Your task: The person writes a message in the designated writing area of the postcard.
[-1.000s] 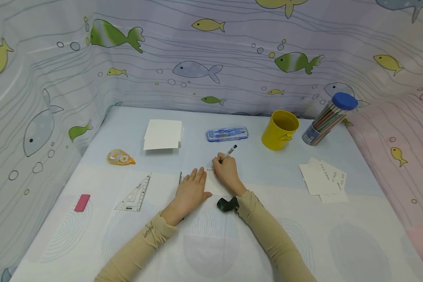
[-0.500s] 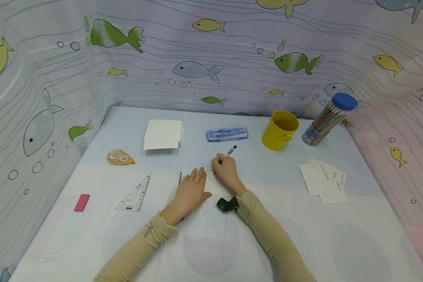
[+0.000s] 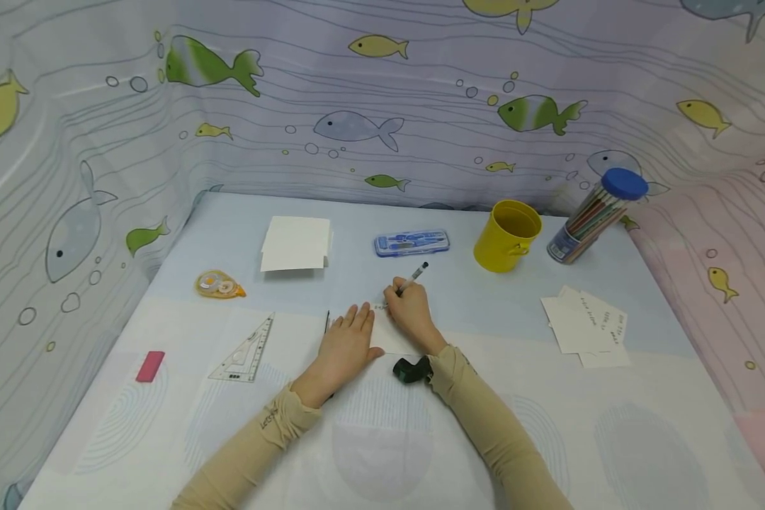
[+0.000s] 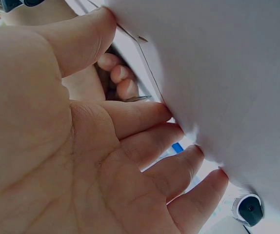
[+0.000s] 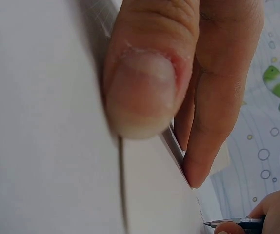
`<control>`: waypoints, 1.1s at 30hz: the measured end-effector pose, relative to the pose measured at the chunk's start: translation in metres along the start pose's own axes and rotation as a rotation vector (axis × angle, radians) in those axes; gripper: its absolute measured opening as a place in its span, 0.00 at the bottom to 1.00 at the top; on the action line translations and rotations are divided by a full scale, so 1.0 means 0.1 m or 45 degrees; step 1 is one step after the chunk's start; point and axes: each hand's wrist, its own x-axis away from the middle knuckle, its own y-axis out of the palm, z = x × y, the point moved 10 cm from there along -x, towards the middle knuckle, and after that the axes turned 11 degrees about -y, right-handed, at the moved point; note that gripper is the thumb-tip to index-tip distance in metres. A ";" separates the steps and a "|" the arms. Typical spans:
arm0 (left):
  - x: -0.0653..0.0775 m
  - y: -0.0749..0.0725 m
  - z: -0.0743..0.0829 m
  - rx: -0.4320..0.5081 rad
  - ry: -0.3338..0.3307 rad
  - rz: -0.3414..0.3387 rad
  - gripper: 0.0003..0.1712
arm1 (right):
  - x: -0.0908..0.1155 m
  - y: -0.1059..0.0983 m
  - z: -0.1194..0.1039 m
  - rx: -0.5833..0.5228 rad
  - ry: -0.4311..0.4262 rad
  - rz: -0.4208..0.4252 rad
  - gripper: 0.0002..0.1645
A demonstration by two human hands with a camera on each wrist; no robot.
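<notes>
In the head view my left hand (image 3: 346, 347) lies flat, fingers straight and thumb spread, at the left side of a small white card (image 3: 397, 338). My right hand (image 3: 413, 315) pinches a pen (image 3: 416, 273), point down near the card's top edge. Short handwriting (image 3: 380, 307) shows there, partly covered by the right hand. The right wrist view has the left thumb (image 5: 142, 92) large over the card, and the pen tip (image 5: 208, 224) close to the written line. Beside the left hand lies a thin dark-tipped item (image 3: 327, 321), mostly hidden by that hand.
Blank cards (image 3: 296, 243), a blue case (image 3: 411, 243), a yellow mug (image 3: 506, 237) and a pencil tub (image 3: 589, 223) stand at the back. Written cards (image 3: 576, 329) lie right; correction tape (image 3: 219, 285), a set square (image 3: 247, 354) and a pink eraser (image 3: 149, 366) lie left.
The pen and right hand make only tiny movements near the card's top edge. The left hand keeps its place, and everything else stays where it was.
</notes>
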 end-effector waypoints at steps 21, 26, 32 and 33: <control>0.02 -0.03 0.01 -0.030 0.013 0.016 0.43 | 0.00 0.00 0.00 -0.027 0.002 0.011 0.20; 0.02 -0.03 0.01 -0.026 0.013 0.012 0.43 | 0.00 0.01 0.02 -0.011 0.005 -0.001 0.20; 0.01 -0.02 0.01 -0.018 0.012 0.009 0.43 | 0.00 0.01 0.02 -0.018 0.013 -0.016 0.20; 0.01 -0.02 0.01 -0.018 0.012 0.009 0.43 | 0.00 0.01 0.02 -0.020 0.014 -0.015 0.20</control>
